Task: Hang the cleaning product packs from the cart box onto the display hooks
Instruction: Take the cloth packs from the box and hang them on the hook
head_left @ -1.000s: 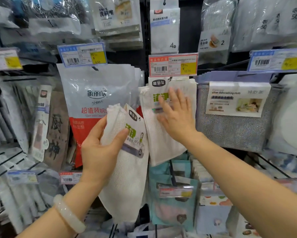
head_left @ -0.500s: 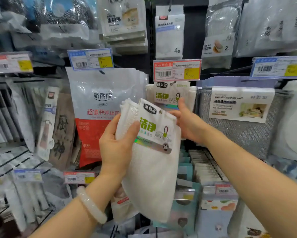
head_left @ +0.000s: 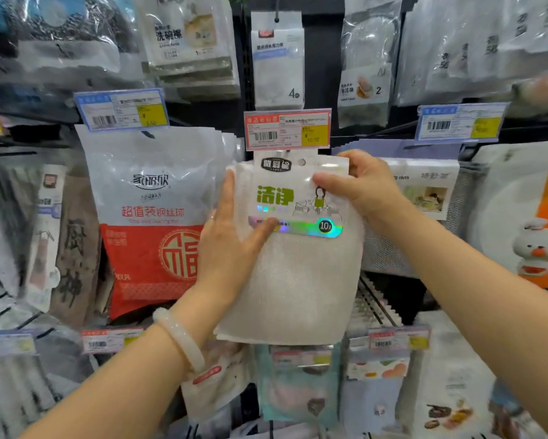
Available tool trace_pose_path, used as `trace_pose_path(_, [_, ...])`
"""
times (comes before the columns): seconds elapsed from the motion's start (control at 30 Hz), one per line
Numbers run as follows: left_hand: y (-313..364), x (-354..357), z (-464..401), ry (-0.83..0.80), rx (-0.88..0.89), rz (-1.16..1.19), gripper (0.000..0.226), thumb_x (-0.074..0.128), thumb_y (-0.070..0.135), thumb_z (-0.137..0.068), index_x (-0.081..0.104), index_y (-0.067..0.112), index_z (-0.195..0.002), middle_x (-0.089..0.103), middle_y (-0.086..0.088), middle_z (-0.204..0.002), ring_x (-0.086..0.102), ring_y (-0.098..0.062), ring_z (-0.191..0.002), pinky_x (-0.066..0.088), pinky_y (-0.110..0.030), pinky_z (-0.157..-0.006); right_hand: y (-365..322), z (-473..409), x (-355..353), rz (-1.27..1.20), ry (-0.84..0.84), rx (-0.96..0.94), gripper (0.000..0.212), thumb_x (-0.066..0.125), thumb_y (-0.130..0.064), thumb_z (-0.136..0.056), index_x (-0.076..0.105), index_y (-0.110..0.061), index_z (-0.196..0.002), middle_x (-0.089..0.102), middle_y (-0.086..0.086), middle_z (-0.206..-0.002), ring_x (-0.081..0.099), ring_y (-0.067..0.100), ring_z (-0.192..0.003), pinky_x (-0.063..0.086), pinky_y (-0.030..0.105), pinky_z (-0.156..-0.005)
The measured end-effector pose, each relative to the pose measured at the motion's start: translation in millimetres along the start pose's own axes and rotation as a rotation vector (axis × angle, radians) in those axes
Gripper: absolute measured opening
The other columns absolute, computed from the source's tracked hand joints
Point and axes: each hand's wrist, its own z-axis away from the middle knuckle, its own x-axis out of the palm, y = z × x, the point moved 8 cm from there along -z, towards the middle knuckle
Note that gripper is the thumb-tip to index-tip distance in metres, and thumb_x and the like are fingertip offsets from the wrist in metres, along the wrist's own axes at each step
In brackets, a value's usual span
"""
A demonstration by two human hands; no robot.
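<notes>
A white mesh cloth pack (head_left: pixel 298 280) with green lettering and a holographic strip is held up flat against the display, its header hole just below the red price tag (head_left: pixel 287 129). My left hand (head_left: pixel 231 245) grips the pack's left edge, thumb across the front. My right hand (head_left: pixel 361 185) pinches the top right corner of its header card. The hook itself is hidden behind the tag and pack. The cart box is out of view.
A red-and-white steel-wool bag (head_left: pixel 152 217) hangs to the left, and a grey dishwashing-cloth pack (head_left: pixel 424 198) to the right. Sponge packs (head_left: pixel 277 58) hang above. More packs and price tags fill the lower rows.
Both hands raised the cloth pack from chest height up to the hook under the red price tag. The right hand left the hanging packs and took the pack's top corner.
</notes>
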Motion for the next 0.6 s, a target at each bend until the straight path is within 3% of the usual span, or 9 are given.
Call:
trace_pose_path(0.1, [1.3, -6.2, -8.3, 0.028, -0.004, -0.012, 0.089, 0.066, 0.040, -0.084, 0.008, 0.030, -0.152, 0.042, -0.003, -0.148, 0.043, -0.027, -0.131, 0.034, -0.035, -0.103, -7.5, -6.2, 3.0, -0.001, 0.015, -0.013, 0.025, 0.076, -0.010, -0.076, 0.059, -0.012, -0.094, 0.071, 0.006, -0.091, 0.073, 0.018, -0.077, 0.061, 0.032, -0.066])
trace_pose_path(0.2, [1.4, -6.5, -9.4, 0.037, 0.011, -0.010, 0.090, 0.067, 0.040, -0.084, 0.009, 0.029, -0.152, 0.044, -0.003, -0.147, 0.044, -0.027, -0.130, 0.035, -0.036, -0.103, -10.9, -6.4, 3.3, -0.024, 0.024, -0.012, 0.037, 0.076, -0.010, -0.075, 0.057, -0.004, -0.106, 0.071, 0.007, -0.094, 0.074, 0.016, -0.076, 0.060, 0.029, -0.064])
trace_pose_path(0.33, [-2.0, -10.6, -2.8, 0.099, 0.015, 0.018, 0.090, 0.067, 0.041, -0.083, 0.010, 0.029, -0.152, 0.045, -0.003, -0.145, 0.046, -0.026, -0.128, 0.034, -0.031, -0.100, -15.8, -4.2, 7.3, -0.063, 0.011, -0.056, 0.033, 0.075, -0.005, -0.076, 0.057, -0.006, -0.103, 0.071, 0.004, -0.092, 0.073, 0.011, -0.075, 0.058, 0.025, -0.063])
trace_pose_path(0.43, [-5.2, -11.9, -4.9, 0.104, 0.002, 0.026, 0.089, 0.067, 0.041, -0.083, 0.011, 0.027, -0.152, 0.043, -0.003, -0.147, 0.046, -0.026, -0.128, 0.035, -0.034, -0.103, -19.7, -8.6, 12.8, -0.060, -0.012, -0.038, 0.029, 0.075, -0.006, -0.075, 0.059, -0.011, -0.098, 0.071, 0.004, -0.095, 0.073, 0.015, -0.081, 0.060, 0.029, -0.067])
trace_pose_path(0.6, [-1.5, -12.2, -13.5, 0.074, -0.023, 0.062, 0.085, 0.065, 0.041, -0.085, 0.015, 0.025, -0.152, 0.043, 0.000, -0.146, 0.041, -0.018, -0.131, 0.027, -0.022, -0.097, -22.6, -18.1, 10.7, -0.085, 0.001, -0.006, 0.023, 0.075, -0.008, -0.076, 0.060, -0.012, -0.093, 0.071, 0.005, -0.095, 0.072, 0.019, -0.084, 0.061, 0.031, -0.070])
